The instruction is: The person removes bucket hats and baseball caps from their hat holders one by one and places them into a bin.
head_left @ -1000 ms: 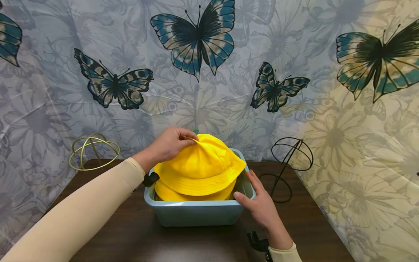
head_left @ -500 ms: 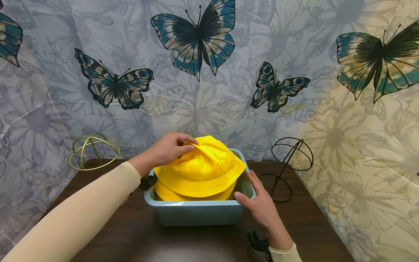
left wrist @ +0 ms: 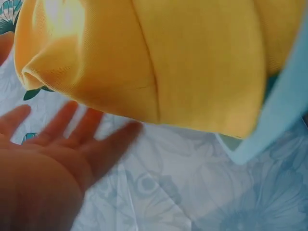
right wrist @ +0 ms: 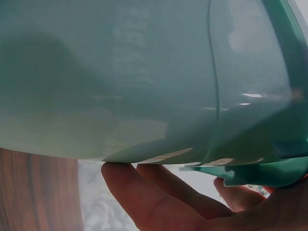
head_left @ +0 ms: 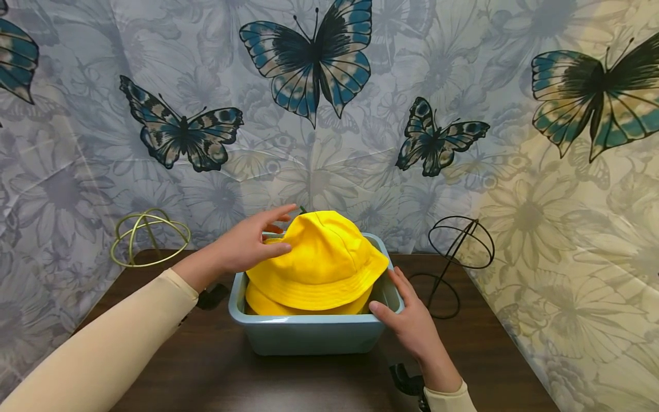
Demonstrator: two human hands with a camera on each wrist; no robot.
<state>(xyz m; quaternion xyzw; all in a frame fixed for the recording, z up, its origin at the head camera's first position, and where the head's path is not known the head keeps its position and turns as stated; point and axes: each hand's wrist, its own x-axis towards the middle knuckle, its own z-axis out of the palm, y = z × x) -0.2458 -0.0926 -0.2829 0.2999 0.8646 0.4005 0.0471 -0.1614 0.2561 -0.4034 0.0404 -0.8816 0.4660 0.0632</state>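
A yellow bucket hat (head_left: 324, 252) with a small green leaf-like piece (head_left: 302, 210) at its top lies in a light blue plastic basin (head_left: 314, 337). Beneath its brim shows more yellow fabric (head_left: 304, 312), like a second hat. My left hand (head_left: 244, 240) is beside the hat's crown on the left, fingers spread, holding nothing. In the left wrist view those fingers lie just off the yellow cloth (left wrist: 106, 57). My right hand (head_left: 409, 326) holds the basin's right front corner, thumb over the rim. The right wrist view shows its fingers (right wrist: 144, 197) against the basin's outer wall (right wrist: 144, 86).
The basin stands on a dark brown table (head_left: 201, 349). A gold wire stand (head_left: 149, 237) is at the back left, a black wire stand (head_left: 448, 263) at the right. Behind hangs a cloth (head_left: 319, 154) printed with flowers and butterflies.
My left hand has let go of the hat's crown, which it was pinching, and moved left and slightly down with its fingers spread. My right hand stays on the basin.
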